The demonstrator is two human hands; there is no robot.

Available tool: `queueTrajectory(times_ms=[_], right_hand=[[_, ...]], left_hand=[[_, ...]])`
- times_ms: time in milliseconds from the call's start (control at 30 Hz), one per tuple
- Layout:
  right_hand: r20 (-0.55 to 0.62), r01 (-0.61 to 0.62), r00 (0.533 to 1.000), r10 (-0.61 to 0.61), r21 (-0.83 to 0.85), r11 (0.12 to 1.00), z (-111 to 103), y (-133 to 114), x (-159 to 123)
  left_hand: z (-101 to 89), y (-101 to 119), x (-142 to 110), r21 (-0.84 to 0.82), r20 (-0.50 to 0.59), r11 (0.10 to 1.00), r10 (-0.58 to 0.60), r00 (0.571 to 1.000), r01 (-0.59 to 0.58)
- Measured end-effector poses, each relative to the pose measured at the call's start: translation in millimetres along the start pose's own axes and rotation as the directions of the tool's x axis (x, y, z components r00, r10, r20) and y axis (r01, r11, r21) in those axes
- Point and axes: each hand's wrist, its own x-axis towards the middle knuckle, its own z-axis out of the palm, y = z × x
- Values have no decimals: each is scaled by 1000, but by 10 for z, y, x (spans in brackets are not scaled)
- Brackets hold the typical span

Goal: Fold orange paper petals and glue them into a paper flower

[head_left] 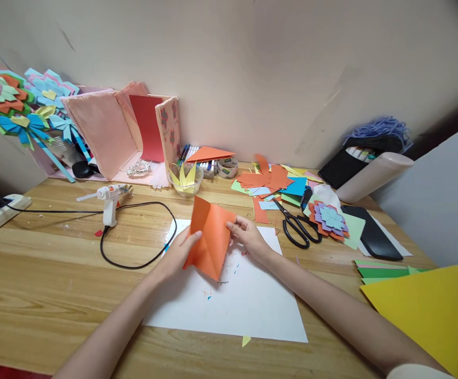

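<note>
An orange sheet of paper (211, 234) with fold creases is held up between both hands. My left hand (179, 251) grips its left edge, thumb on the near face and the other fingers partly hidden behind. At the right edge my right hand (246, 237) pinches the sheet between thumb and fingers. Beneath them a white sheet (229, 318) lies flat on the wooden table, with small orange, blue and red scraps on it. Black-handled scissors (297, 226) rest to the right of my right hand, blades pointing away to the left.
A white glue gun (110, 202) with its looped black cord stands left of the hands. Behind are a plastic bowl (186, 181) with yellow paper, a tape roll (227, 167) and orange cutouts (264, 179). A paper flower (329, 217) and yellow sheets (429, 310) lie right.
</note>
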Motion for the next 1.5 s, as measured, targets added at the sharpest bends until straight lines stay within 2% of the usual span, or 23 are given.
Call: queueTrajectory(times_ms=[67, 133, 167, 233, 300, 367, 433, 467, 533, 567, 633, 667, 733, 833, 933, 1033, 1167, 1233, 1300, 1367, 1500], right_hand=[[-80, 52, 995, -51, 6, 999, -10, 9, 17], [-133, 91, 987, -90, 3, 996, -29, 10, 37], [-145, 102, 984, -101, 0, 995, -42, 8, 47], [-153, 113, 982, -115, -19, 993, -69, 2, 62], [-132, 114, 984, -121, -61, 992, -92, -2, 64], [-99, 113, 987, -124, -111, 987, -108, -1, 57], [-73, 108, 990, -121, -164, 981, -119, 8, 53], [-68, 106, 990, -121, -196, 975, -125, 16, 57], [-63, 113, 989, -135, -276, 955, -144, 36, 80], [-65, 118, 987, -145, -311, 943, -157, 46, 98], [-78, 107, 987, -144, -354, 929, -187, 62, 142], [-86, 93, 988, -132, -359, 929, -202, 66, 163], [-97, 63, 990, -103, -353, 934, -228, 61, 194], [-99, 43, 992, -83, -352, 935, -244, 40, 207], [-104, 42, 991, -88, -379, 924, -239, 38, 190], [-121, 117, 975, -184, -421, 900, -226, 49, 151], [-141, 253, 931, -336, -413, 875, -230, -1, 64], [-57, 343, 915, -398, -408, 846, -244, -45, 21], [91, 441, 892, -443, -390, 808, -255, -72, -10], [182, 465, 885, -429, -387, 796, -251, -70, -27], [170, 311, 950, -263, -416, 854, -206, -22, -35]], left_hand=[[-53, -36, 31, -156, -98, 977, -162, 982, 145], [-107, -72, 56, -208, -200, 957, -244, 949, 202], [-129, -83, 64, -205, -200, 954, -258, 945, 217], [-157, -92, 72, -160, -116, 957, -263, 958, 244], [-168, -92, 75, -51, -53, 982, -186, 981, 184], [-176, -93, 82, 166, -106, 986, 16, 994, 2], [-189, -89, 84, 465, -169, 868, 278, 945, -172], [-196, -80, 79, 591, -147, 774, 380, 913, -227], [-197, -43, 46, 717, 30, 613, 449, 893, -332], [-189, -19, 18, 719, 157, 572, 420, 894, -395], [-153, 28, -54, 671, 393, 559, 290, 873, -488], [-128, 44, -90, 657, 457, 562, 233, 858, -502], [-77, 53, -149, 671, 498, 555, 154, 853, -492], [-28, 28, -173, 719, 474, 514, 130, 871, -468], [-23, 3, -130, 735, 472, 481, 143, 870, -478], [-35, 3, -77, 751, 438, 487, 140, 888, -447], [-51, 22, -49, 811, 288, 490, 144, 947, -321], [-58, 27, -50, 840, 223, 469, 162, 961, -273], [-60, 23, -53, 855, 176, 455, 195, 965, -248], [-52, 13, -56, 845, 139, 477, 238, 961, -240], [-27, -20, -44, 727, 72, 638, 295, 953, -253]])
